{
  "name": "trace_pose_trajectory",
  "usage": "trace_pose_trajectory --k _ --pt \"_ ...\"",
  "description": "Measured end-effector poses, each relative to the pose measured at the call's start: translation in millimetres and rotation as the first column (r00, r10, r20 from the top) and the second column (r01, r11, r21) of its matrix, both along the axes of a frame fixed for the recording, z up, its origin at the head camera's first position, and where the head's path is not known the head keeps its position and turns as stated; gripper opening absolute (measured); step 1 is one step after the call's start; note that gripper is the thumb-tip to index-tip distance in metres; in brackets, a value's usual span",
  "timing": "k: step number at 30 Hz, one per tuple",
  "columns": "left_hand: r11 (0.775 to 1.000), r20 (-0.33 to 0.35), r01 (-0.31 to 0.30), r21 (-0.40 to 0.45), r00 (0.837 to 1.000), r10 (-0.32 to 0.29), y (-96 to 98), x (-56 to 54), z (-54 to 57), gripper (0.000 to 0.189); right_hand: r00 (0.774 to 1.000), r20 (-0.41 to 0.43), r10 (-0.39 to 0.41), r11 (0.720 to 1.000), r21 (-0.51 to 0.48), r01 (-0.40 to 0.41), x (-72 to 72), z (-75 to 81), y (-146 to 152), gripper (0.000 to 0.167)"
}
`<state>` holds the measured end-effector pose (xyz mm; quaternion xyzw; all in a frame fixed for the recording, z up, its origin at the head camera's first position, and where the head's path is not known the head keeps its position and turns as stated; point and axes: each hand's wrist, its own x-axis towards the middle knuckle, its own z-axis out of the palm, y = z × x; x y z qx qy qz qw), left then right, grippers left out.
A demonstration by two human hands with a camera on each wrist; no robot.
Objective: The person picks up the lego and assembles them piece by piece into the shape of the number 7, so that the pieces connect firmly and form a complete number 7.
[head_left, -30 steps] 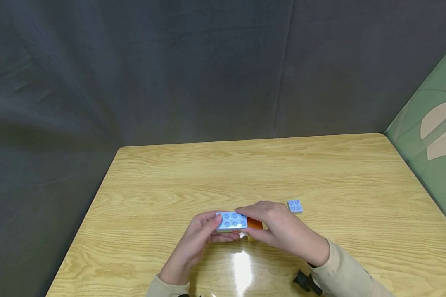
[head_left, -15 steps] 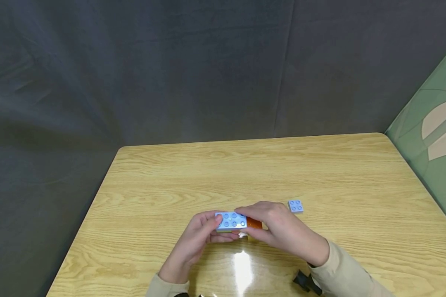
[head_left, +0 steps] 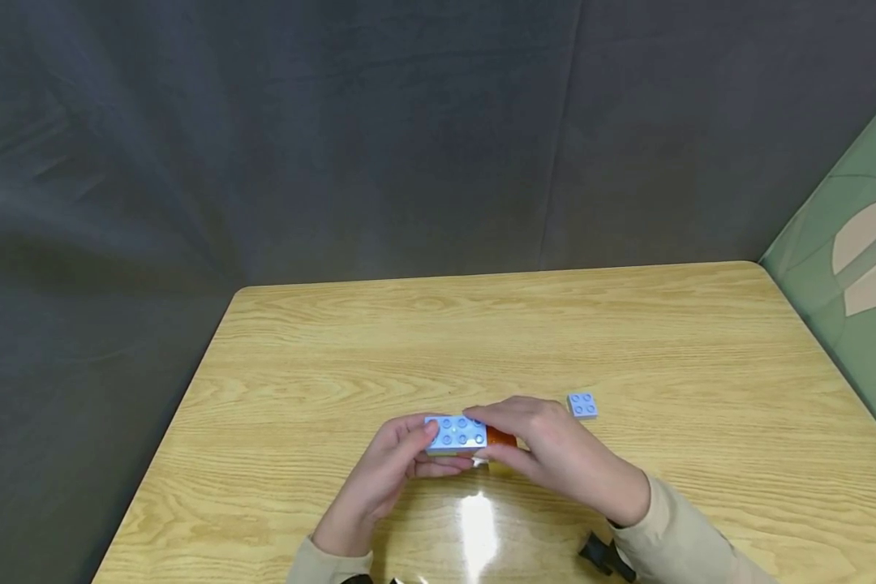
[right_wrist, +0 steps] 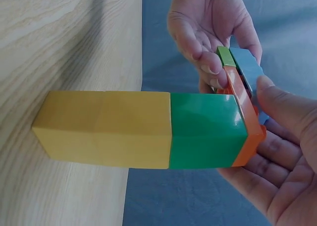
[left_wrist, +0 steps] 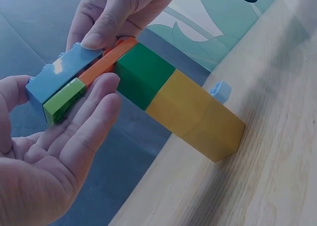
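A tower of toy building bricks stands on the table. Its lower part is yellow (right_wrist: 104, 129), with a green brick (right_wrist: 205, 129) and an orange plate (right_wrist: 242, 112) above. The plate sticks out towards the left hand, and a lime green piece (left_wrist: 64, 99) sits at that end. Over both lies a long light blue brick (head_left: 456, 434); a dark gap shows between it and the orange plate. My left hand (head_left: 387, 478) pinches the blue brick's left end, thumb on top and fingers beneath. With thumb and fingers, my right hand (head_left: 555, 446) grips its right end.
A small light blue brick (head_left: 582, 405) with studs up lies on the wooden table (head_left: 336, 349), behind the right hand. Near the right sleeve is a black object (head_left: 606, 556). Dark cloth (head_left: 409, 146) hangs behind the table, and a green patterned panel (head_left: 839, 243) borders its right side.
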<state>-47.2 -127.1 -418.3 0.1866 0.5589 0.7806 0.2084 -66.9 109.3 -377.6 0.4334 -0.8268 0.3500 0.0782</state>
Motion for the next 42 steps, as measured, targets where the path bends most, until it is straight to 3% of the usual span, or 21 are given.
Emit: trace_pose_trajectory --k 19,33,42 --pt "1.000 0.010 0.014 0.016 1.000 -0.014 1.4 -0.4 0.0 0.042 0.999 0.053 0.003 1.000 0.001 -0.003 0.4 1.0 2.5 0.039" --pt "0.990 0.040 0.093 0.103 0.994 -0.097 -0.6 2.3 0.4 0.051 0.996 0.086 -0.010 1.000 -0.006 0.010 0.6 0.0 6.0 0.041" --pt "0.987 0.038 0.088 0.132 0.995 -0.093 1.6 3.5 2.1 0.047 0.999 0.047 -0.007 1.000 -0.016 0.007 0.6 -2.0 4.7 0.041"
